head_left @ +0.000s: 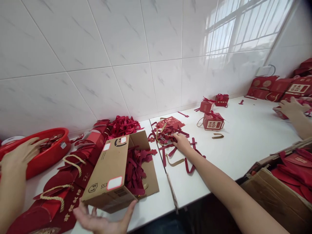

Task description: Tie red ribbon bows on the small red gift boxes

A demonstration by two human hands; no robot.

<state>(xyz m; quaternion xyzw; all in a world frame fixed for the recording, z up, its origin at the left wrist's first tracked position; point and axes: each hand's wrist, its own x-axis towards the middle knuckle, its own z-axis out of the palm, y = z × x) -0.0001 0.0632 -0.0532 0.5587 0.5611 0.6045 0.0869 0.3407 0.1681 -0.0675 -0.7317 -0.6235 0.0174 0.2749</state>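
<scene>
My left hand (104, 221) grips the lower near edge of a brown cardboard box (110, 169), with the thumb on the right and fingers on the left. The box lies tipped, its open side facing right, and dark red straps (136, 169) with flower-shaped ends fill it. My right hand (181, 142) reaches across to a loose pile of red straps (167, 135) beyond the box. Its fingers are curled into the pile, closed on some straps; the fingertips are partly hidden. A gold strap (175, 163) and more red straps lie around that hand.
Red gift boxes with rope handles (57, 195) line the left, beside a red basin (48, 159) where another person's hand (19, 156) reaches. Small red boxes (214, 122) stand behind. Right are an open carton (275, 191) and another person's hand (292, 109). A tiled wall backs the table.
</scene>
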